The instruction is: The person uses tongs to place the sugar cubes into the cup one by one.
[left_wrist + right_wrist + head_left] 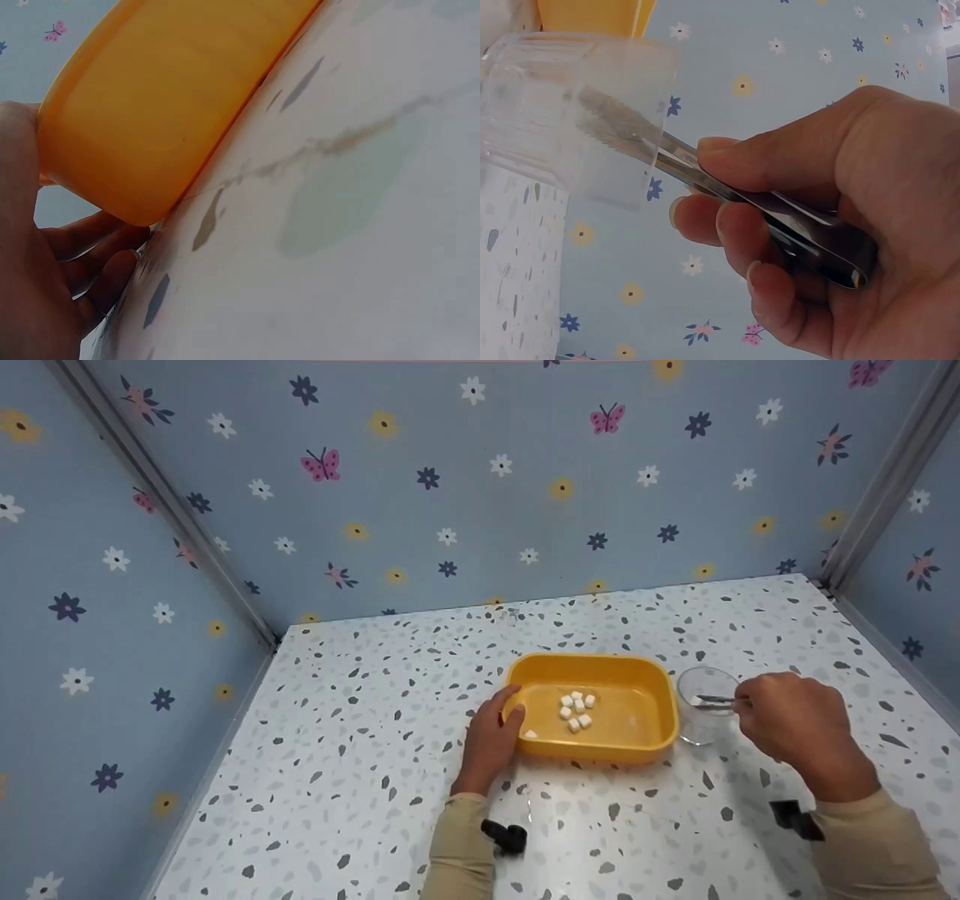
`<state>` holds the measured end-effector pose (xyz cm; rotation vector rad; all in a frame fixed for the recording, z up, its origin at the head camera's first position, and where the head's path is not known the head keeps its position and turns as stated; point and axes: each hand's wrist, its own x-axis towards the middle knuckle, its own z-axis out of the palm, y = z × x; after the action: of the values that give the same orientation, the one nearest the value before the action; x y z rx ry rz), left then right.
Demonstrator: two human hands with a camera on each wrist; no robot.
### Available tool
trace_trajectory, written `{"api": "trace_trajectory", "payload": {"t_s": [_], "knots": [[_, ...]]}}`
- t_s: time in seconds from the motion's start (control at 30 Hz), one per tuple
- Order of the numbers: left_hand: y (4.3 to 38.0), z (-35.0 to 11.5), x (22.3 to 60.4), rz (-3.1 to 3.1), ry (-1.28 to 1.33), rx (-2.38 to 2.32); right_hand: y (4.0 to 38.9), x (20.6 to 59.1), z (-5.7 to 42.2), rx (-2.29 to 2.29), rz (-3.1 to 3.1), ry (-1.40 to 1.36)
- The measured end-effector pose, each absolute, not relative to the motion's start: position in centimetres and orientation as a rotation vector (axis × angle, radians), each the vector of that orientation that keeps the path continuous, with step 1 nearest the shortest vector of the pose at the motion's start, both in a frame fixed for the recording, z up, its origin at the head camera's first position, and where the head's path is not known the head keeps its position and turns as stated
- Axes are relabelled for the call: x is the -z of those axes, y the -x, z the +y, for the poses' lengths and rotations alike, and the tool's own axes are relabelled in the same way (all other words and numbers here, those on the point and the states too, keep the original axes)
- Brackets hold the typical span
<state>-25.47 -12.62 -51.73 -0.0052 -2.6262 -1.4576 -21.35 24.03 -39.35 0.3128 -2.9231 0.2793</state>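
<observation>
A yellow plastic tray [600, 751] sits on the speckled table with several small white cubes [579, 706] in it. My left hand [486, 739] grips its left end, the thumb over the rim and the other fingers along the outside, seen also in the left wrist view. Right of the tray stands a clear cup [697, 731]. My right hand [795, 727] holds metal tongs [810, 229] between thumb and fingers, their tips inside the cup's mouth. At those tips, in the head view, a white cube [697, 701] shows.
Flower-patterned panels [480, 510] rise behind the table [360, 765] and at both sides. Black camera mounts [506, 838] are strapped on both wrists. One white piece [531, 733] lies in the tray's near left corner, close to my left thumb.
</observation>
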Motion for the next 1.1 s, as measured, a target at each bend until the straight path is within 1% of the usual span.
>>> {"api": "trace_trajectory", "payload": {"t_s": [0.37,0.53,1.1], "knots": [[25.3,-12.4,51.6,-2.641,-0.031,1.471,21.7,40.4,23.7,-0.27,-2.9,-0.313],[25.3,-12.5,51.7,-2.626,-0.002,1.469,21.7,40.7,23.7,-0.278,-2.892,-0.309],[25.4,-12.6,51.6,-2.64,-0.02,1.465,22.1,40.5,23.2,-0.274,-2.969,-0.301]]}}
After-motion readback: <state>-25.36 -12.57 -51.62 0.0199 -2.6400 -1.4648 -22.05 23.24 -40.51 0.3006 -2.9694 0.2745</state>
